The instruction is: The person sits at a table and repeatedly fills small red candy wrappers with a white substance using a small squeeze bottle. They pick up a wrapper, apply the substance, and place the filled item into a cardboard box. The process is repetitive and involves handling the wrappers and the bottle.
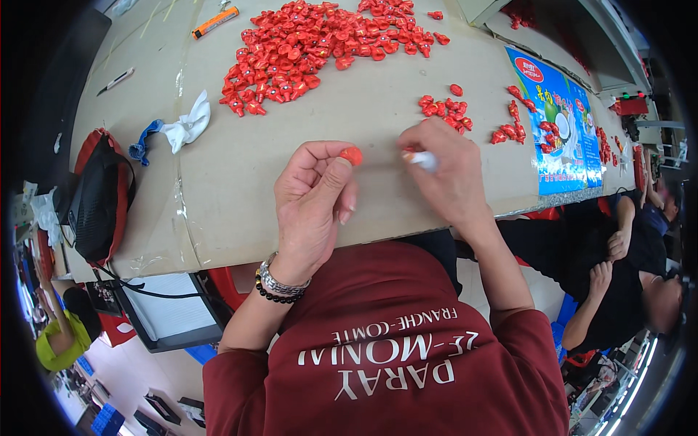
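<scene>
My left hand (314,196) is closed in a pinch on a small red piece (352,155), held just above the table between thumb and forefinger. To its right, my right hand (449,171) is curled around a small white stick-like thing (423,160) with an orange end; most of it is hidden in the fingers and its kind cannot be made out. Beyond my hands lies a big heap of small red molded parts (291,51). A smaller cluster of the same red parts (447,112) sits just past my right hand.
A blue printed sheet (560,131) with red parts on it lies at the right. Leftward are an orange box cutter (216,22), a white pen-like tool (115,81), a crumpled white-and-blue cloth (185,125) and a black-and-red bag (105,196). Another person (611,254) sits at the right.
</scene>
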Demonstrator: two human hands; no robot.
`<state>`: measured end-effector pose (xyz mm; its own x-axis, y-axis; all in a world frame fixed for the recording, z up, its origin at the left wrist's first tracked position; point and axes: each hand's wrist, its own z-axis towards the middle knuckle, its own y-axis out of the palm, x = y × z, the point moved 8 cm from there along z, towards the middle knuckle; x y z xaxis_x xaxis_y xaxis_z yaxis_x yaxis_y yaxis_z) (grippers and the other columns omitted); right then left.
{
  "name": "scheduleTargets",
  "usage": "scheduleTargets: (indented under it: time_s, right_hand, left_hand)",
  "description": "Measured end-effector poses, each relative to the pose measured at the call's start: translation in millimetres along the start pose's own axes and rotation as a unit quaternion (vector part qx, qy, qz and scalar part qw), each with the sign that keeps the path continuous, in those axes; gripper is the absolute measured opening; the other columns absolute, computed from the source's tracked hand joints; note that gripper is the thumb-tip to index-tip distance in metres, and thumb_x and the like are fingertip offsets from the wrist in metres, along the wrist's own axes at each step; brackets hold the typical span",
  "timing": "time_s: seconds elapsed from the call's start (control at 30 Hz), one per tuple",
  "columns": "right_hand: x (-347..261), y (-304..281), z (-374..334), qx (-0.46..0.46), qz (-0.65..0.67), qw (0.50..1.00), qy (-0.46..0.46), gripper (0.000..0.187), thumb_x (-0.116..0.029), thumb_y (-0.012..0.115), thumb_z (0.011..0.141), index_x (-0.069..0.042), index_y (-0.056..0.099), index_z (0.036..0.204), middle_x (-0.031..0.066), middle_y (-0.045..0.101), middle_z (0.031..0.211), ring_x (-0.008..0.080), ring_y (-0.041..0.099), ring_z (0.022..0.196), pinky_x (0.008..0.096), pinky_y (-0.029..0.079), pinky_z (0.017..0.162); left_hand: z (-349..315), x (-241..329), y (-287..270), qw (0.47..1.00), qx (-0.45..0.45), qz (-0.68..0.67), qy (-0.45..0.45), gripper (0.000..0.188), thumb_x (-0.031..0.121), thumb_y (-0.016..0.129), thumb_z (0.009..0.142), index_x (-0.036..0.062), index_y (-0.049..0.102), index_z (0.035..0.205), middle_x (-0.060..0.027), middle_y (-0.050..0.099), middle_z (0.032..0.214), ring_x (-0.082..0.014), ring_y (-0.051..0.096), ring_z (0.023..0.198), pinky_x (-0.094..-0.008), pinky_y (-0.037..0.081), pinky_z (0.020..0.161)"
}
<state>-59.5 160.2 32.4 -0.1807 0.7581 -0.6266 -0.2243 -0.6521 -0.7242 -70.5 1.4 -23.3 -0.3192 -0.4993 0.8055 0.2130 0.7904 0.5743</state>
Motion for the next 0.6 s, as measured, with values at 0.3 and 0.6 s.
scheduleTargets:
  time_s: [0.3, 0.6]
  right_hand:
    - [6, 5, -4, -0.051, -0.077, 0.995, -0.038, 0.013, 0.001, 0.061, 0.070, -0.007, 0.066, 0.079, 0.0072, 0.061, 0.075, 0.0269, 0.062, 0.070, 0.0371, 0.050, 0.060]
    - [23, 2, -6, -0.049, 0.189, 0.972, 0.129, 0.009, -0.001, 0.071, 0.076, -0.001, 0.067, 0.084, 0.0037, 0.065, 0.078, 0.0105, 0.059, 0.071, 0.0251, 0.047, 0.061]
  left_hand:
    - [-1, 6, -11, 0.999, 0.033, -0.026, -0.002, 0.018, 0.015, 0.054, 0.096, 0.0008, 0.056, 0.107, -0.0017, 0.058, 0.082, -0.0044, 0.043, 0.054, -0.0187, 0.032, 0.045]
    - [-6, -2, 0, 0.999, 0.008, -0.036, -0.021, 0.018, 0.015, 0.054, 0.096, 0.0008, 0.056, 0.107, -0.0028, 0.058, 0.089, -0.0045, 0.044, 0.054, -0.0185, 0.032, 0.044]
